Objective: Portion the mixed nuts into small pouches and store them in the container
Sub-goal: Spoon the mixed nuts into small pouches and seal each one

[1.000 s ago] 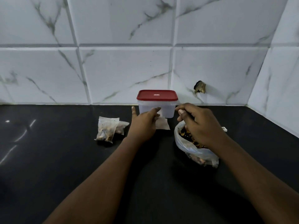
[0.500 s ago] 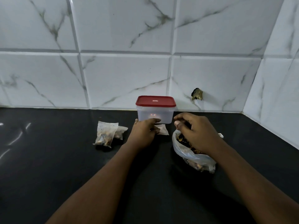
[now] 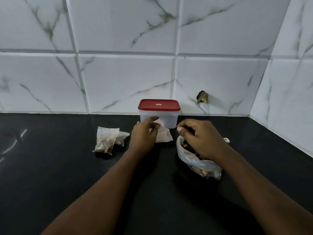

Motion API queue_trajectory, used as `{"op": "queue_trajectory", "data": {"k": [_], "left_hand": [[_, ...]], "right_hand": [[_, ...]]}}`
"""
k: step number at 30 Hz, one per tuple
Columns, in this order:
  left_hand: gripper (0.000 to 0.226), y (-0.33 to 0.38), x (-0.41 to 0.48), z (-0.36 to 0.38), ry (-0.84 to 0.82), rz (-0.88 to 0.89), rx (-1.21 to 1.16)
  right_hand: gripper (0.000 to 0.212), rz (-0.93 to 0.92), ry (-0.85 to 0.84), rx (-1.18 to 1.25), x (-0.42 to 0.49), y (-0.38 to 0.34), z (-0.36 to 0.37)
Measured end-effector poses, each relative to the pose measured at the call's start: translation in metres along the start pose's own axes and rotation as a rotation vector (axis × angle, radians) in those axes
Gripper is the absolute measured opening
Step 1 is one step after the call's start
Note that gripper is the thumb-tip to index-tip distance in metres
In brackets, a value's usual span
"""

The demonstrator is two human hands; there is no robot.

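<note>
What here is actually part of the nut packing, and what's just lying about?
Part of the job: clear plastic bag of mixed nuts, with the right hand in it; flat translucent pouch held by the left hand; two filled pouches; clear plastic container with red lid.
Just there: small white object on the black countertop; dark fitting on the tiled wall.

A flat little pouch (image 3: 164,137) lies partly under our left hand (image 3: 144,137), and our fingers pinch its top. It looks empty. Just behind that hand stands the clear box (image 3: 169,120) with its red lid (image 3: 159,105) shut. To the left of that hand lie two filled pouches (image 3: 105,141), one partly on the other. The soft bag of mixed nuts (image 3: 193,159) sits under our right hand (image 3: 200,139), its top open, with dark nuts showing.
</note>
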State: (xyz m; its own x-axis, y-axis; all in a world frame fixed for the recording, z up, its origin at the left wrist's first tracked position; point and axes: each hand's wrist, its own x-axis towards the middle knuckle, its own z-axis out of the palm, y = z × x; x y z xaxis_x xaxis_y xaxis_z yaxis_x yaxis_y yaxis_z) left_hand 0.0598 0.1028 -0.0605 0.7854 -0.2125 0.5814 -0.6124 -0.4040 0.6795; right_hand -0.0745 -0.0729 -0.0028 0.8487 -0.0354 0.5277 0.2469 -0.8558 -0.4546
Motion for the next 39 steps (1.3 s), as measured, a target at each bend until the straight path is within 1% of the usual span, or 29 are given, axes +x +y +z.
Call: {"op": "queue_trajectory", "data": {"k": [3, 5, 8, 10, 13, 15, 17, 20, 23, 24, 25, 27, 28, 30, 32, 34, 36, 39], "left_hand": [[0.029, 0.011, 0.002, -0.004, 0.158, 0.101, -0.009], [0.029, 0.022, 0.004, -0.007, 0.200, 0.132, -0.079], [0.034, 0.042, 0.003, -0.010, 0.125, 0.113, -0.295], [0.040, 0.052, 0.000, -0.011, 0.035, 0.093, -0.401], [0.044, 0.062, -0.007, -0.010, -0.069, 0.070, -0.468], [0.045, 0.066, -0.008, -0.011, -0.078, 0.065, -0.490], [0.043, 0.068, -0.009, -0.011, -0.061, 0.057, -0.472], [0.040, 0.069, -0.012, -0.011, -0.021, 0.046, -0.417], [0.032, 0.070, -0.014, -0.011, 0.071, 0.051, -0.339], [0.027, 0.070, -0.014, -0.011, 0.064, 0.036, -0.350], [0.023, 0.071, -0.014, -0.012, 0.019, 0.005, -0.385], [0.021, 0.073, -0.016, -0.011, -0.098, -0.057, -0.469], [0.022, 0.073, -0.017, -0.009, -0.122, -0.076, -0.505], [0.029, 0.074, -0.018, -0.007, -0.124, -0.119, -0.568], [0.036, 0.075, -0.018, -0.008, -0.118, -0.165, -0.618], [0.035, 0.077, -0.017, -0.009, -0.110, -0.191, -0.646], [0.030, 0.077, -0.017, -0.010, -0.105, -0.203, -0.659], [0.027, 0.077, -0.019, -0.010, -0.107, -0.220, -0.652]], "right_hand": [[0.019, -0.030, 0.003, -0.001, 0.001, 0.003, 0.002], [0.027, -0.047, 0.013, -0.024, 0.003, 0.005, 0.004], [0.036, -0.033, 0.054, -0.005, 0.004, 0.006, 0.006], [0.032, 0.025, 0.073, 0.132, 0.005, 0.006, 0.006], [0.020, 0.123, 0.039, 0.319, 0.006, 0.007, 0.005], [0.013, 0.141, -0.010, 0.363, 0.005, 0.006, 0.003], [0.011, 0.137, -0.035, 0.382, 0.003, 0.003, 0.001], [0.013, 0.138, 0.024, 0.347, 0.003, 0.000, 0.001], [0.011, 0.158, 0.086, 0.324, 0.004, 0.000, 0.001], [0.009, 0.160, 0.086, 0.332, 0.004, 0.001, 0.000], [0.008, 0.155, 0.083, 0.339, 0.003, 0.000, 0.000], [0.008, 0.135, 0.083, 0.340, 0.002, -0.001, 0.001], [0.009, 0.130, 0.086, 0.328, 0.002, -0.001, 0.002], [0.011, 0.133, 0.083, 0.307, 0.003, -0.002, 0.003], [0.012, 0.150, 0.068, 0.335, 0.003, -0.001, 0.002], [0.012, 0.161, 0.072, 0.356, 0.003, -0.001, 0.001], [0.011, 0.131, 0.112, 0.275, 0.003, 0.000, 0.001], [0.009, 0.055, 0.173, 0.055, 0.003, -0.001, 0.004]]}}
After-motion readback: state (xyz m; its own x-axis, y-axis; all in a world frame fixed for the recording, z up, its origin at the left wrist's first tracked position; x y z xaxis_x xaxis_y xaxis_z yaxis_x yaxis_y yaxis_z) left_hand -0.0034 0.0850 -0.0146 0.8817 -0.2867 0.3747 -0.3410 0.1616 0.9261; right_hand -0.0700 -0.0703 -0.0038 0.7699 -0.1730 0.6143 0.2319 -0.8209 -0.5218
